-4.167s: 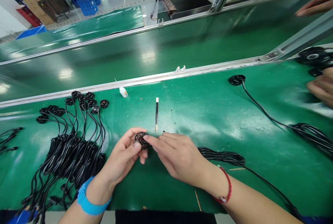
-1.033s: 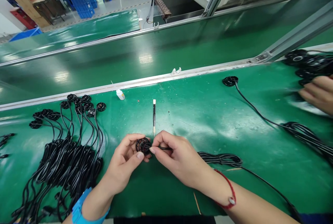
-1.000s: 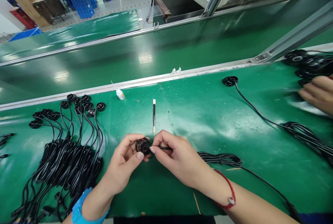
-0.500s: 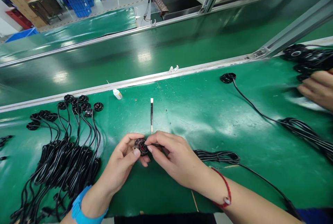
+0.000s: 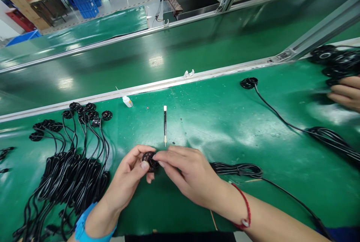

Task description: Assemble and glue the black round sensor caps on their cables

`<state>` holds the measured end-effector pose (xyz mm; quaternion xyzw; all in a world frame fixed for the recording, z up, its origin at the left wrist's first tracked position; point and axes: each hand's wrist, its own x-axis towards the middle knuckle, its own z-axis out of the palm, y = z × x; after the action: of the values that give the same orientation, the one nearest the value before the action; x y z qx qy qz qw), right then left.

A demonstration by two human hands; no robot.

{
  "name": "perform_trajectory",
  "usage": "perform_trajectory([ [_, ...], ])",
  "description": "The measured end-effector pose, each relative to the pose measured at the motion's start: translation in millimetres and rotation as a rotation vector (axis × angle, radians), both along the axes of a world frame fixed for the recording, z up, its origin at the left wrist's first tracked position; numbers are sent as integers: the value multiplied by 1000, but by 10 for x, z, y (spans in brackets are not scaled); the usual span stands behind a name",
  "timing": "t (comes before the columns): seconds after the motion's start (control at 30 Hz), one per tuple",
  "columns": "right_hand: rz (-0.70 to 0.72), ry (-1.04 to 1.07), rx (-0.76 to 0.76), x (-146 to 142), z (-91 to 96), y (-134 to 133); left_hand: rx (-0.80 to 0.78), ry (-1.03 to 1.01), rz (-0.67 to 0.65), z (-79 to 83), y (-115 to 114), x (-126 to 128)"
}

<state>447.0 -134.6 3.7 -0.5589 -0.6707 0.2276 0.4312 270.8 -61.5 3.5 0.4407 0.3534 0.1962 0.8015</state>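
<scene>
My left hand [image 5: 132, 174] grips a small round black plastic part [image 5: 148, 158] by its rim, between thumb and fingers. Over that part's open face, my right hand [image 5: 187, 171] has thumb and forefinger pinched together; whatever lies between the fingertips is too small or hidden. A coiled black cable [image 5: 239, 168] lies behind my right wrist, its link to the part covered by the hand. Just beyond my fingers rests a thin black and white pen-like tool [image 5: 165, 124] on the green table [image 5: 213, 122].
At left lies a pile of bundled black cables [image 5: 70, 174] with round black ends. A small white bottle [image 5: 127, 101] stands near the rail. To the right is another round part [image 5: 249, 82] on its cable, and a co-worker's hand [image 5: 347, 92] beside a heap of black parts [image 5: 334, 60].
The round part has tilted and moved slightly left in my left hand. My right fingertips have shifted left over its face. The co-worker's hand has moved slightly right.
</scene>
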Motion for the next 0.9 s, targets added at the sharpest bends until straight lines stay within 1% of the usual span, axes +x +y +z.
perform_trajectory([
  [0.07,10,-21,64,-14,-15,-14,0,-8,-10,3,5,-10],
  [0.13,30,-21,96,-23,-19,-21,-15,-20,-14,8,9,-13],
  [0.33,68,-24,70,-1,25,-12,-64,-41,-7,32,7,7],
  [0.43,96,-26,51,17,35,-7,-68,-33,-27,38,0,16],
  [0.57,117,-119,27,24,12,-3,-41,15,-41,7,-4,26],
  [0.67,69,-187,51,22,-15,12,-4,55,-5,-32,-5,35],
  [0.77,31,-148,109,27,-46,39,34,80,-5,-46,-10,38],
  [0.9,52,-92,127,45,-95,66,74,92,-7,-29,-13,31],
])
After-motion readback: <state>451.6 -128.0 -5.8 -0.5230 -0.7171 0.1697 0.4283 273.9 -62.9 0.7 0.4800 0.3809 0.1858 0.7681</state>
